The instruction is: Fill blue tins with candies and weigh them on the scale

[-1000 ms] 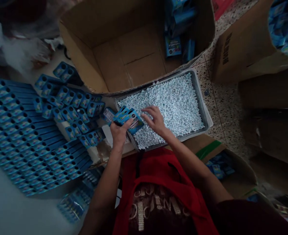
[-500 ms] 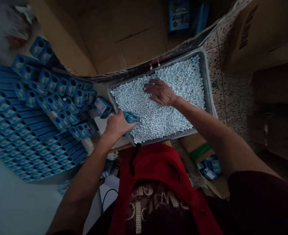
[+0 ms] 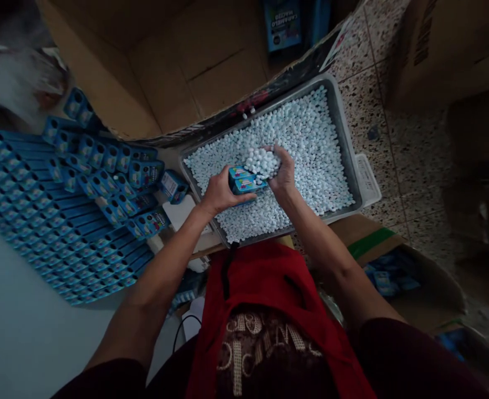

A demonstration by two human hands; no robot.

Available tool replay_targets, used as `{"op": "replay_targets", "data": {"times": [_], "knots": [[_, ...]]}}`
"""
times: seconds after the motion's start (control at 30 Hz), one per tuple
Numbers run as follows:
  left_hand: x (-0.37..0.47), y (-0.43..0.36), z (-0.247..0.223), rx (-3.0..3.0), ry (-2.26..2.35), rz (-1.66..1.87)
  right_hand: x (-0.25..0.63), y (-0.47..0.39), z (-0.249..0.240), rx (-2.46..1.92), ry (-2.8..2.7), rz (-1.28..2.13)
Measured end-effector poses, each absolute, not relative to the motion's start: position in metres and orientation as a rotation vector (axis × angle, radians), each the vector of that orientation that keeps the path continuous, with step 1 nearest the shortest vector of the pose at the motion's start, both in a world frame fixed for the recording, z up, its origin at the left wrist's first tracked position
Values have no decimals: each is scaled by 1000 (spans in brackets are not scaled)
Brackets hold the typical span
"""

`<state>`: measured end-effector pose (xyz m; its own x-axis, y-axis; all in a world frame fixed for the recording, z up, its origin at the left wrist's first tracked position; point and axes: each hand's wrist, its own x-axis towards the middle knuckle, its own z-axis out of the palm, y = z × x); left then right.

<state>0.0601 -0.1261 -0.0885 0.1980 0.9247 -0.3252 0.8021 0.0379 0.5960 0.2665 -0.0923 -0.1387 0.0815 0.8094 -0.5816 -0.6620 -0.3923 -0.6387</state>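
My left hand grips small blue candy boxes, at least two side by side, above the left part of the tray. Cupped beside them, my right hand holds a heaped handful of white candies. The heap touches or nearly touches the box ends; the exact contact cannot be made out. Below both hands, a grey tray is filled with the same small, pale, rounded candies.
Left of the tray stand rows of blue boxes and a single blue box. A large open carton borders the tray's far side. At lower right, another carton contains blue packs.
My right hand has gathered a handful of candies and moved toward my left hand. My left hand has shifted right over the tray, turning the boxes so their printed sides show.
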Motion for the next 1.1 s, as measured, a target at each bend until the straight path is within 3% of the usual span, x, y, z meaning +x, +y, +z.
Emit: {"op": "replay_targets", "data": {"times": [0.13,0.3,0.53,0.87,1.1], "knots": [[37,-167,-99,1695,1564,487,258,-93,-102,-1015,57,1732],[42,-189,-91,1732,1684,519,243,-116,-62,-999,-238,1767],[57,-184,-49,1747,1867,410,244,-116,-60,-1025,-1022,1474],[61,-170,-42,1732,1862,351,229,-121,-34,-995,-1000,1407],[55,-155,-40,1682,1915,301,244,-150,-37,-1106,-1468,1279]]}}
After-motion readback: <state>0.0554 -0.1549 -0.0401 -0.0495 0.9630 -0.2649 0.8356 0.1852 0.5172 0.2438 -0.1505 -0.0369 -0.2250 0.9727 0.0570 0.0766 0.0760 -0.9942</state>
